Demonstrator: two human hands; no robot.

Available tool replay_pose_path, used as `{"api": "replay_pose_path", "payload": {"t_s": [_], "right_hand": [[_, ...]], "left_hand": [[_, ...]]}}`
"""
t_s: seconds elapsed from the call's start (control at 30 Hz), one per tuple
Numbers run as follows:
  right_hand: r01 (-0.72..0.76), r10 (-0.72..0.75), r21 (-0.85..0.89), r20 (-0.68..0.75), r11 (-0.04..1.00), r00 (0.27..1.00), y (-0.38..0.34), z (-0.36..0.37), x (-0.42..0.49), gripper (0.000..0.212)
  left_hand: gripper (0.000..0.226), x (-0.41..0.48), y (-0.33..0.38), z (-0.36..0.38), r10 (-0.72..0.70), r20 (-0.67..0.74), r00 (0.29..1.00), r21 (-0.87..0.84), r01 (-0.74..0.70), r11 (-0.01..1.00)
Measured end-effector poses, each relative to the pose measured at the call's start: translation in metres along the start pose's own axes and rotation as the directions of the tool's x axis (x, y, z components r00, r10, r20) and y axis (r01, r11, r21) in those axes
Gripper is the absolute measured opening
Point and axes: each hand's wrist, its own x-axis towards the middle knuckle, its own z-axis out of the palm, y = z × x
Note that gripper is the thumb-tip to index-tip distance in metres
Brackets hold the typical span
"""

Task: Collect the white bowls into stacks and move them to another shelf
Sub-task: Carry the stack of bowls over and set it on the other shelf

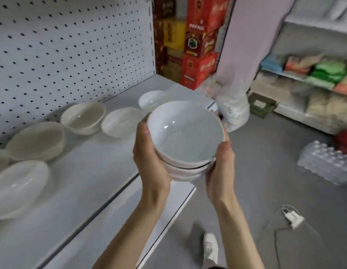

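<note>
Our fingers (143, 131) wrap closely round a stack of glossy white ceramic bowls (185, 136), left hand (149, 158) on its left side, right hand (220, 167) on its right, holding it in the air by the front edge of the grey metal shelf (87, 181), where loose white bowls (82, 117) lie further left. We judge this the carrying step; next the stack must stay level on its way to another shelf.

Bowl stack (185, 138) gripped between left hand (149, 160), right hand (220, 164), beside shelf (87, 171)
</note>
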Motion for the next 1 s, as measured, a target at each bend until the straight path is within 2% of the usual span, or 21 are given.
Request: {"api": "replay_pose_path", "payload": {"t_s": [0.1,0.2,0.27,0.3,0.37,0.43,0.57,0.67,0.8,1.0], "right_hand": [[0.167,-0.176,-0.206,-0.024,0.964,0.984,-0.021,-0.065,0.025,0.083],[0.255,-0.289,-0.31,-0.068,0.916,0.955,-0.038,-0.136,0.053,0.081],[0.267,-0.334,-0.358,-0.14,0.895,0.932,-0.044,-0.189,0.075,0.072],[0.258,-0.344,-0.384,-0.174,0.886,0.923,-0.048,-0.217,0.087,0.072],[0.224,-0.337,-0.401,-0.237,0.888,0.911,-0.06,-0.27,0.111,0.07],[0.178,-0.317,-0.433,-0.273,0.884,0.908,-0.072,-0.316,0.132,0.06],[0.136,-0.298,-0.469,-0.29,0.872,0.909,-0.082,-0.392,0.181,0.058],[0.128,-0.296,-0.5,-0.272,0.856,0.916,-0.078,-0.436,0.221,0.071],[0.051,-0.212,-0.495,-0.275,0.868,0.938,-0.064,-0.487,0.298,0.099],[0.017,-0.248,-0.523,-0.375,0.852,0.893,-0.036,-0.563,0.459,0.08]], "left_hand": [[0.048,0.005,-0.017,0.07,-0.072,0.169,0.983,0.023,0.069,0.997],[0.067,0.002,-0.046,0.146,-0.128,0.358,0.925,0.022,0.129,0.991],[0.085,-0.001,-0.071,0.198,-0.139,0.52,0.843,0.012,0.155,0.988],[0.093,-0.001,-0.084,0.224,-0.114,0.592,0.798,0.022,0.125,0.992],[0.102,-0.003,-0.111,0.274,-0.009,0.704,0.71,0.041,-0.028,0.999],[0.098,-0.008,-0.131,0.321,0.075,0.787,0.612,-0.001,-0.121,0.993],[0.076,-0.005,-0.168,0.408,0.089,0.857,0.507,-0.052,-0.087,0.995],[0.077,0.011,-0.202,0.461,0.07,0.862,0.501,-0.055,-0.044,0.997],[0.08,0.052,-0.253,0.535,0.018,0.876,0.481,-0.022,0.003,1.0],[0.099,0.149,-0.335,0.67,-0.042,0.859,0.511,0.022,0.046,0.999]]}}
